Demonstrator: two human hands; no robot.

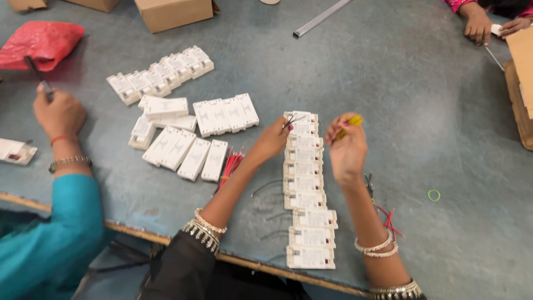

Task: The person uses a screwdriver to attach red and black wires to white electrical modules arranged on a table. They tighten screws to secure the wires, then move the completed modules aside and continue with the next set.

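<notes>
nine white modules in column, three cardboard boxes

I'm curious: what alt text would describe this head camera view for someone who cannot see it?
Seen from above, a person's left hand pinches thin wires and the right hand holds a small yellow tool over a column of white rectangular modules on a grey table. More white modules and red wires lie to the left, where a co-worker's hand in a teal sleeve grips a dark tool.
</notes>
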